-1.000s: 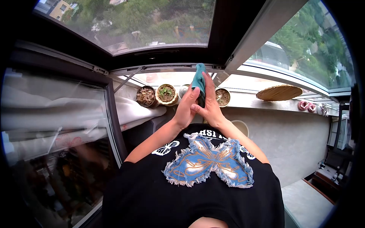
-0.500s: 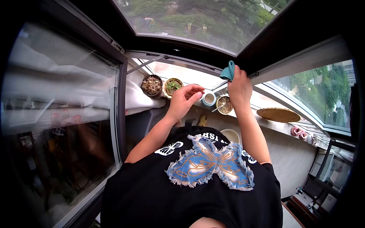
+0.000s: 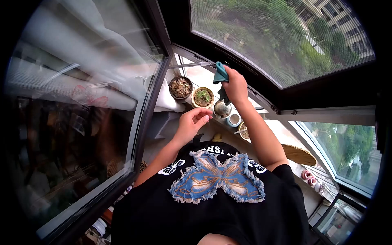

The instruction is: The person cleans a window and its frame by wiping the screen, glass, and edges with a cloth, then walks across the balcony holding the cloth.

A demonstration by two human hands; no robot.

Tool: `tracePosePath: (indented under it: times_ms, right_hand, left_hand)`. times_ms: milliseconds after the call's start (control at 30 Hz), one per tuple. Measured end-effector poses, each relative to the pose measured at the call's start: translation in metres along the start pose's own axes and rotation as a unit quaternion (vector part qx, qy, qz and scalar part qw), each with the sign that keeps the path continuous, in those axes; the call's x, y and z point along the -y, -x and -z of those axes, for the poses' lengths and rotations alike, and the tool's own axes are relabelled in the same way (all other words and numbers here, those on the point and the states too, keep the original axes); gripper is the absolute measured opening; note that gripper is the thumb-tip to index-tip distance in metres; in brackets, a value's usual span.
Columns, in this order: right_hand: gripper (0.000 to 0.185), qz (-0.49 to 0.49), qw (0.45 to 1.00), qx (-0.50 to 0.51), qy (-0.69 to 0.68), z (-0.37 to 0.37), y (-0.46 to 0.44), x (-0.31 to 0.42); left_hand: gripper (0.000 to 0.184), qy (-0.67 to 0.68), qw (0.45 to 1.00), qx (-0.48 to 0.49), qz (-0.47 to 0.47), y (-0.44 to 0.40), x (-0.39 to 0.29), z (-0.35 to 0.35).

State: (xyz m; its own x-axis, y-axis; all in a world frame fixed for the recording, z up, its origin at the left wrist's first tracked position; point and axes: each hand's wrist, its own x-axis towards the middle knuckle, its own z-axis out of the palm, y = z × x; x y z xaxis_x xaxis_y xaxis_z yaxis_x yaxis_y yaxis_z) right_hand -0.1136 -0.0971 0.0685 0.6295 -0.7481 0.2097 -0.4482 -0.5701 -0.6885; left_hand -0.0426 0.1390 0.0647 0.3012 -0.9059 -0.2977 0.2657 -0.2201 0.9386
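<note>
My right grip [image 3: 235,84], clenched on the cloth [image 3: 221,73], shifts work leftward to the stay [image 3: 192,65] — contact unclear; left grip [image 3: 192,125] half-curled, empty.

It looks like a home: a white fabric curtain [image 3: 174,105] hangs by a dark-framed glass window [image 3: 110,102], and a cream round pot [image 3: 195,103] of leafy green plants [image 3: 203,96] stands on a pale sill [image 3: 199,76].

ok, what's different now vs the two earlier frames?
Since the first frame, the left grip has come away from the right grip and the teal cloth. The right grip has carried the cloth leftward along the window frame, near the window stay. The view swung too. Unchanged: right grip holds the cloth; dry plant and leafy plant side by side.
</note>
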Motion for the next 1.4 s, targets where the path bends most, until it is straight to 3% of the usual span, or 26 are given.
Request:
tracePosePath:
  times_ms: [67,100,200,300,367,533,600,633,733,767,833,867,933,1000,1133,1400]
  right_hand:
    - [0.050,0.051,0.998,0.021,-0.017,-0.007,-0.031,0.025]
    - [0.050,0.077,0.996,0.036,-0.020,0.013,-0.035,0.020]
    - [0.056,0.196,0.979,0.053,0.025,-0.035,-0.083,0.035]
    - [0.052,0.254,0.956,0.079,0.121,-0.076,-0.117,0.042]
    - [0.044,0.324,0.932,0.066,0.150,-0.090,-0.122,-0.011]
    - [0.029,0.333,0.888,0.156,0.277,-0.060,-0.110,0.013]
    - [0.020,0.211,0.872,0.273,0.346,-0.016,-0.104,0.027]
    - [0.017,0.261,0.871,0.252,0.331,-0.021,-0.107,0.014]
    - [0.015,0.231,0.810,0.327,0.429,0.014,-0.085,0.031]
    - [0.015,0.211,0.814,0.324,0.433,0.020,-0.076,0.030]
    - [0.014,0.211,0.841,0.281,0.411,0.029,-0.059,0.003]
    - [0.019,0.261,0.834,0.249,0.417,0.024,-0.046,-0.019]
    - [0.038,0.258,0.893,0.117,0.350,0.032,-0.003,-0.034]
    - [0.058,0.188,0.899,0.157,0.362,0.036,0.017,-0.044]
    - [0.058,0.140,0.910,0.085,0.382,0.042,0.060,-0.065]
    - [0.058,0.015,0.904,0.071,0.421,0.094,0.138,-0.091]
  left_hand:
    - [0.025,0.001,1.000,-0.004,-0.008,0.008,0.004,0.009]
    - [0.025,-0.011,1.000,-0.015,0.000,0.013,0.006,-0.022]
    - [0.026,-0.013,1.000,-0.027,0.006,0.020,0.015,-0.007]
    - [0.026,0.005,0.999,-0.034,0.013,0.027,0.024,0.002]
    - [0.026,-0.006,0.999,-0.037,0.027,0.026,0.037,-0.036]
    - [0.025,0.002,0.999,-0.023,0.023,0.023,0.047,-0.030]
    - [0.021,-0.001,0.999,-0.022,0.024,0.018,0.044,-0.048]
    - [0.021,-0.006,0.999,-0.022,0.028,0.015,0.040,-0.046]
    - [0.024,-0.040,0.999,0.002,0.005,0.006,0.037,-0.041]
    - [0.024,-0.029,0.999,0.001,0.015,0.005,0.037,-0.039]
    - [0.022,-0.023,1.000,-0.006,0.009,0.002,0.039,-0.038]
    - [0.020,-0.014,1.000,-0.017,0.006,0.001,0.039,-0.037]
    - [0.020,-0.022,0.999,-0.023,0.021,0.002,0.039,-0.034]
    - [0.020,-0.029,0.999,-0.026,0.034,0.000,0.042,-0.030]
    - [0.019,-0.070,0.997,-0.013,0.042,-0.003,0.047,-0.023]
    - [0.022,-0.045,0.998,-0.005,0.050,-0.009,0.044,-0.008]
